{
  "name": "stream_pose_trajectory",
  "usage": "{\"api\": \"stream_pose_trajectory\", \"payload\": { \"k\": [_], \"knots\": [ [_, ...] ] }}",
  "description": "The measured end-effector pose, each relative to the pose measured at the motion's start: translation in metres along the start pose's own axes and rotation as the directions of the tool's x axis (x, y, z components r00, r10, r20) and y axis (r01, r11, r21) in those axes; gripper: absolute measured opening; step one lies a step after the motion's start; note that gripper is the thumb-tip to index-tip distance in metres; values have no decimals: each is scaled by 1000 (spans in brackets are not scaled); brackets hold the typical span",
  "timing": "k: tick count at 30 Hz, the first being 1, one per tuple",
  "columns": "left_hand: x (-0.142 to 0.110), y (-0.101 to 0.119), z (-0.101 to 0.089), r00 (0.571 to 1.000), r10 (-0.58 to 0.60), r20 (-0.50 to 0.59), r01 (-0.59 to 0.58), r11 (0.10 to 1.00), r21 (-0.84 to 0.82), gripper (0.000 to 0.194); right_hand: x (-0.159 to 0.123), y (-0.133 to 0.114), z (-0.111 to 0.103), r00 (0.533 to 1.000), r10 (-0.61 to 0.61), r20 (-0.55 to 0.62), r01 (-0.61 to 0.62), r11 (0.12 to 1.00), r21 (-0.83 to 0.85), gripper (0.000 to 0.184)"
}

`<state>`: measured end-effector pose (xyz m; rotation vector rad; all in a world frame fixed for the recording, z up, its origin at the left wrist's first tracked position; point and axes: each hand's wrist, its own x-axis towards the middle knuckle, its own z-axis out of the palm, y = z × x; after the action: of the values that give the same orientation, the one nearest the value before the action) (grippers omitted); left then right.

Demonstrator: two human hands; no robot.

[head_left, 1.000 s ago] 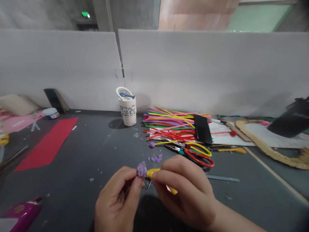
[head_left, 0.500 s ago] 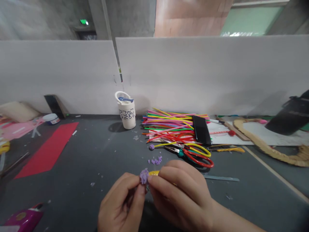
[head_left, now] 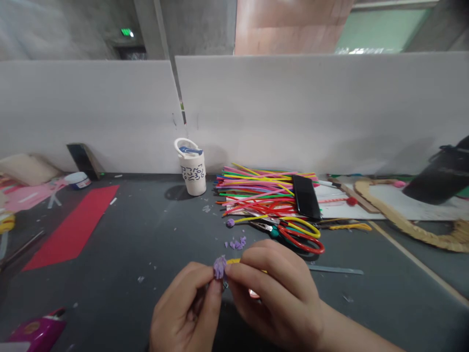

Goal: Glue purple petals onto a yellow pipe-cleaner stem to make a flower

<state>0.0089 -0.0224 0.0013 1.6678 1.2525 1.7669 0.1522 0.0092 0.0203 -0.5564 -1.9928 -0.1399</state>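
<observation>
A small, crumpled purple paper flower [head_left: 220, 267] is pinched between the thumb and forefinger of my left hand [head_left: 186, 308]. My right hand [head_left: 278, 293] has its fingertips closed together against the flower's right edge. Behind the right fingers a yellow piece [head_left: 233, 261] shows in part, and I cannot make out what it is. Small purple scraps [head_left: 237, 243] lie just beyond the hands. Further back, a purple ball on a yellow stem [head_left: 230, 223] rests on the dark table.
Red-handled scissors [head_left: 302, 242] and a phone [head_left: 306, 197] lie near a heap of coloured pipe cleaners [head_left: 256, 188]. A white cup [head_left: 194, 173] stands upright. Red paper [head_left: 73, 230] and a magenta tool [head_left: 38, 333] are at left. A clear glue stick [head_left: 337, 270] lies right.
Both hands have shifted very slightly, still holding the purple flower at nearly the same spot. A small red-and-white edge now shows under my right fingers.
</observation>
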Motion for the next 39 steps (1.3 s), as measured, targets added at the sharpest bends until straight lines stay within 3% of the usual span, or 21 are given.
{"api": "stream_pose_trajectory", "payload": {
  "k": [13, 21, 39],
  "knots": [
    [0, -2, -3, 998, 49, 28, -52, 991, 121, 20, 0, 1, 2, 999, 34, 16, -34, 999, 8, 14],
    [-2, 2, 1, 1000, 7, -8, -6, 999, 40, 24, -1, 3, -2, 999, -38, -14, 38, 999, 4, 11],
    [-5, -1, -1, 999, 44, -9, -43, 993, 108, 23, -1, 2, -1, 999, -41, -1, 41, 999, -10, 12]
  ]
}}
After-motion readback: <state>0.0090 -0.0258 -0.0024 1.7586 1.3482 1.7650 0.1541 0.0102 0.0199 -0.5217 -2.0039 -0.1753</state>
